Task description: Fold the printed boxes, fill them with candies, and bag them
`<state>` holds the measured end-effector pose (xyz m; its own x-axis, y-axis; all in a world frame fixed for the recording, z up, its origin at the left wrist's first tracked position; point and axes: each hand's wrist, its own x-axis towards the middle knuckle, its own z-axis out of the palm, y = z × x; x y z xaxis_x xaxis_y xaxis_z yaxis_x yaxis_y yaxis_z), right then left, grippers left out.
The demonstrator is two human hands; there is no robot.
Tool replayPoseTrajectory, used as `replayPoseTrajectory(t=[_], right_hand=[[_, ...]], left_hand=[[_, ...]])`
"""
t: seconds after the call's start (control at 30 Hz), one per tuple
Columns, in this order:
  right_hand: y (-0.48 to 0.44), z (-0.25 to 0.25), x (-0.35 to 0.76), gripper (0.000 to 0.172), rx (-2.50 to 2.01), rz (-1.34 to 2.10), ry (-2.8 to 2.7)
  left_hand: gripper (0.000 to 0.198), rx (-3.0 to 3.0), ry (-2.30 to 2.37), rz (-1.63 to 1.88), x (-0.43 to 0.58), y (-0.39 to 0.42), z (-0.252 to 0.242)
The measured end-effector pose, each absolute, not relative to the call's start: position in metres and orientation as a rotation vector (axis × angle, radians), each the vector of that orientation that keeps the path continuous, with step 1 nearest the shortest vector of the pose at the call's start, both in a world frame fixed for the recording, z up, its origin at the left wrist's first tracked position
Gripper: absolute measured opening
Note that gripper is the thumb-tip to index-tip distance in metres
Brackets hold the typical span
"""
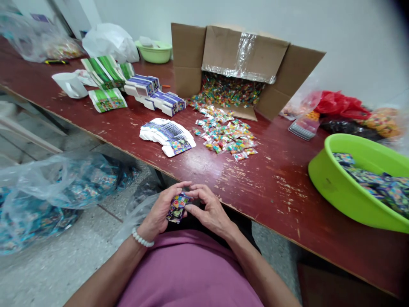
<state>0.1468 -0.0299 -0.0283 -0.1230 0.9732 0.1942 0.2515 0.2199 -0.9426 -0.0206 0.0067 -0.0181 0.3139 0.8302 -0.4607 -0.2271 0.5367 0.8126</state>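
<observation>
My left hand (161,211) and my right hand (209,213) together hold a small colourful printed box (177,207) in front of my lap, just below the table's near edge. A white bead bracelet circles my left wrist. On the dark red table (271,183) above my hands lies a fanned stack of flat unfolded boxes (168,136). Right of it spreads a pile of small wrapped candies (226,134), spilling from a tipped cardboard carton (243,64).
A lime green basin (348,187) with finished boxes sits at the right. Stacks of flat packs (150,91), a white jug (70,84), a green bowl (155,52) and plastic bags stand farther back. A large clear bag of boxes (47,192) rests on the floor, left.
</observation>
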Motion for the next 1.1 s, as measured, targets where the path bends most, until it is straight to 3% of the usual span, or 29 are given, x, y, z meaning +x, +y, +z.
replayPoseTrajectory(t=[0.1,0.23,0.47,0.6,0.83,1.1], right_hand=[[-0.018,-0.025,0.161,0.015,-1.28,0.874,-1.448],[0.0,-0.03,0.189,0.018,-1.416,0.701,-1.353],[0.005,-0.056,0.199,0.015,-1.51,0.499,-1.46],[0.002,-0.056,0.196,0.014,-1.488,0.473,-1.474],[0.003,-0.059,0.196,0.016,-1.476,0.459,-1.502],[0.002,-0.056,0.196,0.016,-1.472,0.451,-1.49]], left_hand=[[0.051,1.028,1.303,0.801,-0.051,0.012,-0.049],[0.056,1.491,1.628,0.619,-0.096,0.021,-0.076],[0.052,2.257,1.868,0.799,-0.07,0.082,-0.031],[0.065,2.556,1.981,0.55,-0.033,0.135,-0.012],[0.052,2.744,1.88,0.316,-0.026,0.163,-0.014],[0.055,2.716,1.822,0.597,-0.029,0.16,-0.017]])
